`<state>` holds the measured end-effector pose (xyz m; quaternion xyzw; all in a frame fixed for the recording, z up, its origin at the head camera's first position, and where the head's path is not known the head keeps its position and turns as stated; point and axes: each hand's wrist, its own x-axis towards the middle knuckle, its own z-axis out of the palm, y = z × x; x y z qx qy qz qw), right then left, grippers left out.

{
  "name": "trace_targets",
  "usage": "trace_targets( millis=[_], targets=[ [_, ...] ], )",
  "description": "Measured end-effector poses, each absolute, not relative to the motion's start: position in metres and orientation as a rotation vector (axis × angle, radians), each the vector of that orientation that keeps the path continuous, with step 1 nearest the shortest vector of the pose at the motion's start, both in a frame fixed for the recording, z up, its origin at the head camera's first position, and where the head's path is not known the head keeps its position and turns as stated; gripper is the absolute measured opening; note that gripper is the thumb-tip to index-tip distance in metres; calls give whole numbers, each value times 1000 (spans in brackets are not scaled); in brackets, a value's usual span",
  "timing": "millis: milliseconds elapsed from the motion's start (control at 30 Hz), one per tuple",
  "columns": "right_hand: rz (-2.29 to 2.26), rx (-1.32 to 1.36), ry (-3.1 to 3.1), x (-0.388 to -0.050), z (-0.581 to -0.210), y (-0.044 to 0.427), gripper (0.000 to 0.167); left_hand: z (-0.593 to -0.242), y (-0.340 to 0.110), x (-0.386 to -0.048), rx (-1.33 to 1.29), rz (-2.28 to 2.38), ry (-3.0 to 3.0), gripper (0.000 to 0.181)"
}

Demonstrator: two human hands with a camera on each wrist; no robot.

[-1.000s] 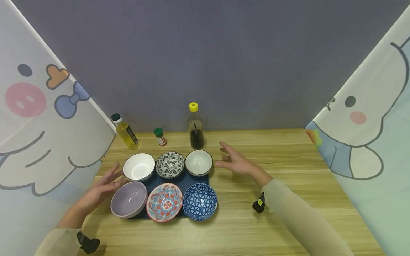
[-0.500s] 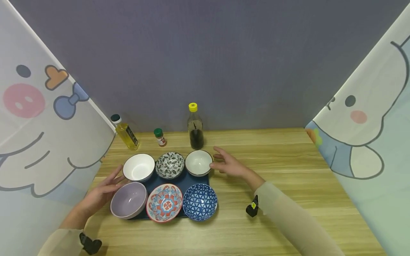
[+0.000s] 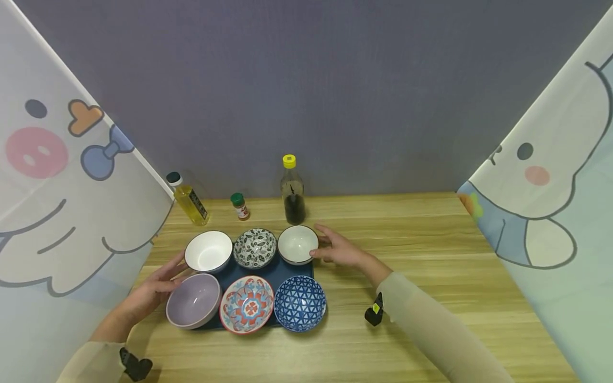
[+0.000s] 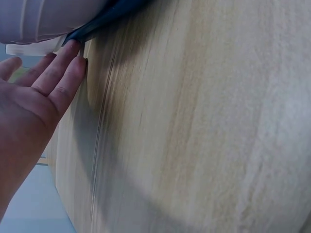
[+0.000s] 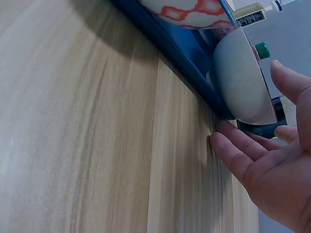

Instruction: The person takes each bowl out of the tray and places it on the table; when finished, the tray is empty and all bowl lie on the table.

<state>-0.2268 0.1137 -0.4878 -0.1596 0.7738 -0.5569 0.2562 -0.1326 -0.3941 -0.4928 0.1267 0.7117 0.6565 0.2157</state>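
A dark blue tray [image 3: 275, 271] bears several bowls in two rows. At its left side is my left hand [image 3: 148, 292], beside the purple bowl [image 3: 193, 301] and the white bowl [image 3: 208, 251]. In the left wrist view its extended fingertips [image 4: 73, 44] meet the tray's edge. My right hand [image 3: 342, 252] is beside the small white bowl [image 3: 298, 244] at the back right corner, thumb near the rim. The right wrist view has its fingers [image 5: 235, 148] extended low by the tray corner; whether they touch it, I cannot tell. Neither hand grips anything.
Behind the tray stand an oil bottle [image 3: 190, 202], a green-capped spice jar [image 3: 240, 207] and a yellow-capped dark bottle [image 3: 293, 197]. Patterned bowls, including a red-blue one [image 3: 246, 304] and a blue one [image 3: 300, 303], fill the tray. A grey wall [image 3: 306, 96] rises behind.
My right hand has moved left, from apart to close beside the small white bowl. My left hand has shifted slightly towards the tray. The bowls and the tray have stayed in place.
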Motion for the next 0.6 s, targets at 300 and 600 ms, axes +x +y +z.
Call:
trace_targets(
  millis=[300, 600],
  targets=[
    [-1504, -425, 2081, -226, -488, 111, 85, -496, -392, -134, 381, 1848, 1930, 89],
    [-1617, -379, 1966, -228, -490, 106, 75, -494, -393, -135, 325, 1797, 1984, 83]
  ],
)
